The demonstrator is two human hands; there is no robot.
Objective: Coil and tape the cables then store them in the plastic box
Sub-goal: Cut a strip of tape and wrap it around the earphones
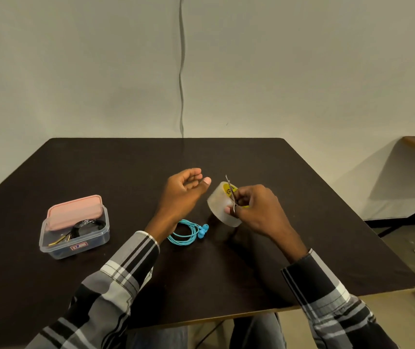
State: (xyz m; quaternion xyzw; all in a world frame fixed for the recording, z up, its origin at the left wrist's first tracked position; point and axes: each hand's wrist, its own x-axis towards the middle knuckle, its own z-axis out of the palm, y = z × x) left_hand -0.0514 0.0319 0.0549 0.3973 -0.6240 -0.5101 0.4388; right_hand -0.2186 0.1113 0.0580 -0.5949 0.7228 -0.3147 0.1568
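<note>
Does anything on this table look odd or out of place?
Only slightly: the pink lid sits tilted inside the plastic box, over the black cable, rather than closing it. Nothing looks spilled or damaged.

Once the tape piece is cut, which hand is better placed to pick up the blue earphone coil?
Left, probably. The left hand pinches only the tape end, directly above the blue earphone coil. The right hand grips the scissors at the tape roll.
</note>
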